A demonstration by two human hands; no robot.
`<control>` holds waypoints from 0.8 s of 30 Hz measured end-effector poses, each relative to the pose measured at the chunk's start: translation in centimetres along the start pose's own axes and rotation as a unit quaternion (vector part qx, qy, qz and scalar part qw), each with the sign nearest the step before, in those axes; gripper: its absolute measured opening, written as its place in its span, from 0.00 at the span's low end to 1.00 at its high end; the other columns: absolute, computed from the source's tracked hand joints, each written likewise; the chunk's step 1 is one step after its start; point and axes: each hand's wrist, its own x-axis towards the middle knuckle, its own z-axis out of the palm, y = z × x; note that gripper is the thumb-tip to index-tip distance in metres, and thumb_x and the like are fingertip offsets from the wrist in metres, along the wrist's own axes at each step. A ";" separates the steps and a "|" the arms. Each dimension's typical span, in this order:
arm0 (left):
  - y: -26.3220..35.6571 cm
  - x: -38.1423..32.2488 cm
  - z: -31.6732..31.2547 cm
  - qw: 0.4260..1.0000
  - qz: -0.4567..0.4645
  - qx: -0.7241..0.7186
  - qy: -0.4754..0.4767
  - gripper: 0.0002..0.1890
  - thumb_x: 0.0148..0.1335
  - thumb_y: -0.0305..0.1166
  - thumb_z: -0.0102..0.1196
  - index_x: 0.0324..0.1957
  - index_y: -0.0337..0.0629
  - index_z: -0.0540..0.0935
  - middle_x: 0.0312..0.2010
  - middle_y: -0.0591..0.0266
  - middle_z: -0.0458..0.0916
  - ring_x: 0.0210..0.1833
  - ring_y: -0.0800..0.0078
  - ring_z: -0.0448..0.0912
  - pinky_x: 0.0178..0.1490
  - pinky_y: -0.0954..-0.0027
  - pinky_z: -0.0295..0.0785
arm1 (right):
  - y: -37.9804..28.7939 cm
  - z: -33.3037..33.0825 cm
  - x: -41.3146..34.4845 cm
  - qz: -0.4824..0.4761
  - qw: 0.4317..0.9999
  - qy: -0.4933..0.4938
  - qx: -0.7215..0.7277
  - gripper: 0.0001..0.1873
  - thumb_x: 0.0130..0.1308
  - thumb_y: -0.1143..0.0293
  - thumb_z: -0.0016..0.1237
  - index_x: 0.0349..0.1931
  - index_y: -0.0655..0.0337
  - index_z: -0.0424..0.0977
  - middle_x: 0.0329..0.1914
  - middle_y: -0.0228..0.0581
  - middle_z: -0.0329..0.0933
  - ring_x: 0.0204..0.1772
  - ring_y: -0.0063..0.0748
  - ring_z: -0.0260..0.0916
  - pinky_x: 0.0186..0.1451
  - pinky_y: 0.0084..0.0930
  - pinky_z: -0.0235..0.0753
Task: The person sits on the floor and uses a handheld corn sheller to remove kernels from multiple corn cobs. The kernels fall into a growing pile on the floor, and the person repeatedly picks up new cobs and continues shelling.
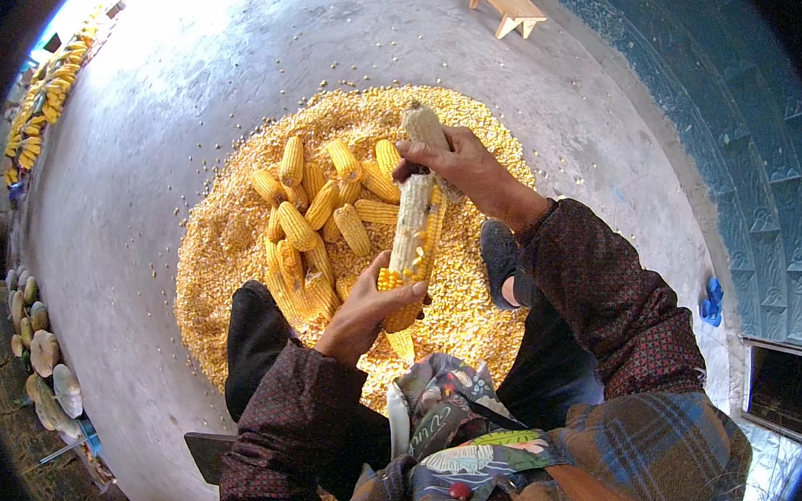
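My left hand grips the lower end of a partly shelled corn ear. Its upper side is bare pale cob, while yellow kernels remain at the bottom and along the right edge. Above it, my right hand is closed around a bare corn cob. The two pieces meet or overlap near my right fingers; exact contact is hidden. Whole yellow corn ears lie heaped just left of my hands. Beneath everything spreads a wide, round pile of loose corn kernels.
My shoes, the right one included, rest at the pile. A small wooden stool stands at the far right on the concrete floor. Squashes and more corn ears line the left side. A blue object lies right.
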 end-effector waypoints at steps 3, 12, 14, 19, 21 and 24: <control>-0.5 0.2 -0.4 1.000 0.000 0.011 0.024 0.32 0.60 0.37 0.61 0.62 0.37 0.64 0.45 0.63 0.76 0.44 0.75 0.78 0.49 0.73 0.74 | 0.2 0.2 0.1 0.019 0.999 -0.002 0.027 0.18 0.68 0.57 0.50 0.36 0.66 0.78 0.33 0.37 0.81 0.36 0.24 0.77 0.44 0.24 0.75; -0.4 0.2 -0.7 0.994 0.015 -0.101 -0.048 0.29 0.67 0.44 0.50 0.63 0.36 0.63 0.46 0.55 0.78 0.43 0.71 0.79 0.44 0.72 0.76 | 0.8 -0.4 0.1 0.040 0.997 -0.022 0.062 0.18 0.69 0.58 0.48 0.43 0.68 0.75 0.38 0.39 0.81 0.40 0.27 0.78 0.48 0.25 0.76; -0.1 -0.1 -0.7 0.991 0.002 -0.116 -0.070 0.29 0.68 0.45 0.48 0.63 0.36 0.63 0.46 0.55 0.78 0.43 0.71 0.79 0.44 0.72 0.76 | 0.7 -0.4 0.1 0.028 0.996 -0.055 0.061 0.19 0.68 0.58 0.49 0.44 0.69 0.75 0.38 0.39 0.81 0.41 0.27 0.78 0.48 0.25 0.76; 0.0 -0.3 -0.4 1.000 0.001 -0.008 0.006 0.33 0.63 0.40 0.57 0.65 0.36 0.61 0.45 0.56 0.78 0.42 0.72 0.79 0.42 0.72 0.77 | 1.3 -0.7 0.2 0.014 0.993 -0.114 0.029 0.19 0.67 0.58 0.50 0.43 0.69 0.75 0.38 0.38 0.80 0.40 0.26 0.77 0.47 0.24 0.76; 0.0 -0.3 0.1 0.997 0.016 0.050 0.048 0.35 0.60 0.35 0.62 0.65 0.35 0.61 0.46 0.57 0.78 0.41 0.73 0.79 0.42 0.73 0.76 | 2.0 -0.5 0.2 0.048 0.995 -0.087 -0.016 0.18 0.66 0.59 0.51 0.41 0.68 0.75 0.36 0.36 0.80 0.39 0.24 0.76 0.44 0.23 0.75; 0.1 -0.2 0.1 0.988 0.032 0.140 0.060 0.36 0.54 0.29 0.66 0.64 0.34 0.63 0.45 0.61 0.78 0.41 0.77 0.77 0.43 0.75 0.73 | 2.4 0.2 0.7 0.033 0.995 -0.061 -0.066 0.17 0.64 0.59 0.53 0.37 0.68 0.76 0.32 0.33 0.78 0.36 0.22 0.74 0.40 0.23 0.74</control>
